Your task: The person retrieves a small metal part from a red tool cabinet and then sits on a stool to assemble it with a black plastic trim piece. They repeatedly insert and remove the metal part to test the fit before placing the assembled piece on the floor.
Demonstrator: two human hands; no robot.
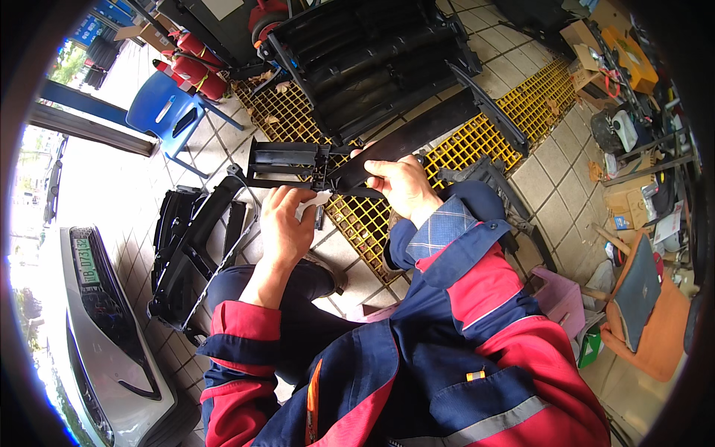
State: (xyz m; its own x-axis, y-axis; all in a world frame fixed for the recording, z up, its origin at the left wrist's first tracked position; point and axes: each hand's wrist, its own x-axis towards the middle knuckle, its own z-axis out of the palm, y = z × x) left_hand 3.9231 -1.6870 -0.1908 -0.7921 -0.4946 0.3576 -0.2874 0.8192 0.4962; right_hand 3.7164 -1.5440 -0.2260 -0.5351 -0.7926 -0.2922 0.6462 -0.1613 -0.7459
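A long black plastic frame [424, 138] lies across in front of me, with slatted openings [279, 160] in its left part and a smooth, flat stretch to the right. My right hand [406, 188] grips it near the middle, thumb on top and fingers round the panel. Just left of that, my left hand [285, 223] has its curled fingers on the frame's near edge. A small whitish piece [320, 198] shows by the left fingertips; what it is I cannot make out. The fingers' undersides are hidden.
Black plastic parts [194, 246] lie on tiles to my left, beside a silver car bumper [123, 343]. A large black panel [365, 63] stands ahead, over yellow floor grating [357, 231]. A blue chair [160, 108] and red fire extinguishers [197, 74] are at far left; cluttered shelving [648, 175] is right.
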